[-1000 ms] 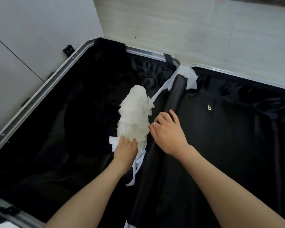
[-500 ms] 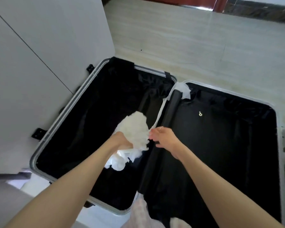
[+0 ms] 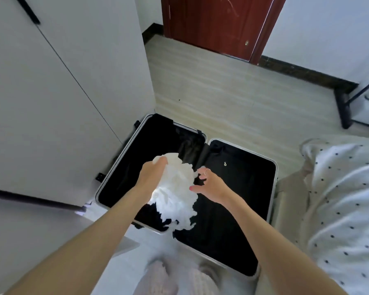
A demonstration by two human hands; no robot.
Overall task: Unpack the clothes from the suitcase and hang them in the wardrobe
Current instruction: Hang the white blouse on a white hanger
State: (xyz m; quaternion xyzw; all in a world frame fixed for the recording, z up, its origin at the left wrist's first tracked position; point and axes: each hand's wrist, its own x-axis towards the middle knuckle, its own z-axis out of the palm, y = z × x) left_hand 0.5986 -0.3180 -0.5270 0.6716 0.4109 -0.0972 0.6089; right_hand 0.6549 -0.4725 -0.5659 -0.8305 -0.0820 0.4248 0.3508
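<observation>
Below, open suitcase [image 3: 272,188]; wardrobe [image 3: 51,103] left, bed [image 3: 339,199] right.

Crumpled white garment [image 3: 175,188] held above open black suitcase [image 3: 232,220].

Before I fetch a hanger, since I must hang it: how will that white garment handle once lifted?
Probably floppy: the white garment bunches in the left hand and its ragged hem droops over the suitcase. Likely light, as one hand seems to carry it. It may slide off a hanger; the right hand hovers beside it.
</observation>
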